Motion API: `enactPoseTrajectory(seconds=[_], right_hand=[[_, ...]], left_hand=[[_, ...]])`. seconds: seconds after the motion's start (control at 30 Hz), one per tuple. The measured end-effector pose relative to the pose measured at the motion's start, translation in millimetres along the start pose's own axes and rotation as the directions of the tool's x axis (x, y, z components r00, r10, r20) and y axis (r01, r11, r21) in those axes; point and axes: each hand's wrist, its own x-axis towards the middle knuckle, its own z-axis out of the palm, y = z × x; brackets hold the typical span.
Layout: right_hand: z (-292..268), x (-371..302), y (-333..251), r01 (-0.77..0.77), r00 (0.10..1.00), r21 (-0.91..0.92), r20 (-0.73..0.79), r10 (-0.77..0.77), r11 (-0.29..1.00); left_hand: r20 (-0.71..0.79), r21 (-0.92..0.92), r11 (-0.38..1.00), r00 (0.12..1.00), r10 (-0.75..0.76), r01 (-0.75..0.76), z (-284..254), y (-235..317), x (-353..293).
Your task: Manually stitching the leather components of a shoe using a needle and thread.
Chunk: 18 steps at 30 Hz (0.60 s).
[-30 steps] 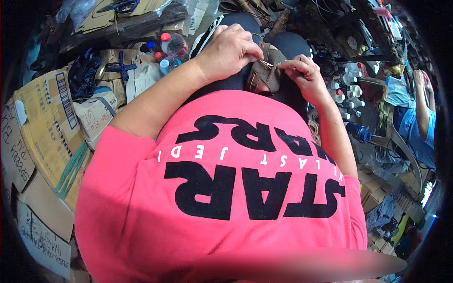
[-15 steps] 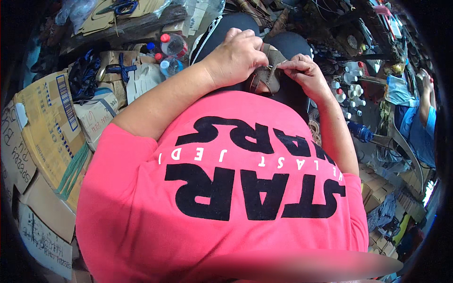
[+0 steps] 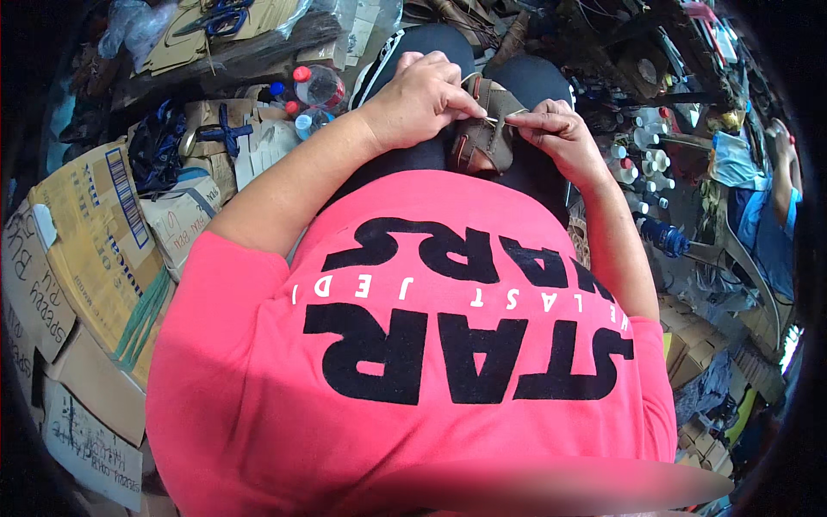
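Note:
A brown shoe (image 3: 482, 145) rests on my lap between my dark-clothed thighs. Its upper faces up, and thin pale lace ends stick out from its front opening. My left hand (image 3: 422, 96) is closed, thumb and forefinger pinching one lace end just left of the shoe's middle. On the other side my right hand (image 3: 558, 133) is closed too, its thumb and fingertips pinching the other pale lace end. Both hands hover just above the upper. The shoe's underside is hidden.
Plastic bottles (image 3: 320, 86) stand beyond my left forearm. Cardboard boxes (image 3: 86, 250) pile up at the left, and scissors (image 3: 226, 15) lie on cut card at the far left. More small bottles (image 3: 646, 164) crowd the right. Another person's arm (image 3: 782, 177) shows at the right edge.
My left hand has drawn slightly back and to the left from the shoe, and more of the pale lace end shows. My right hand has hardly moved.

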Motion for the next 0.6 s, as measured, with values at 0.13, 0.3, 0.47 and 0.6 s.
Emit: enactPoseTrajectory(seconds=[0.13, 0.3, 0.47, 0.6], right_hand=[[2, 1, -2, -0.002, 1.0, 0.009, -0.008, 0.002, 1.0], [-10, 4, -10, 0.027, 1.0, -0.026, -0.007, -0.027, 0.999], [-21, 13, -10, 0.121, 0.976, -0.242, -0.148, -0.16, 0.963], [-21, 14, -11, 0.172, 0.972, -0.374, -0.087, -0.219, 0.911]], left_hand=[[-0.019, 0.035, 0.998, 0.999, 0.045, -0.044, 3, 3, 4], [-0.022, -0.119, 0.993, 1.0, 0.009, -0.012, 4, 2, 2], [0.038, -0.111, 0.994, 0.999, -0.023, 0.027, 2, -1, 0], [0.04, -0.101, 0.994, 0.999, -0.03, 0.034, 2, -1, 2]])
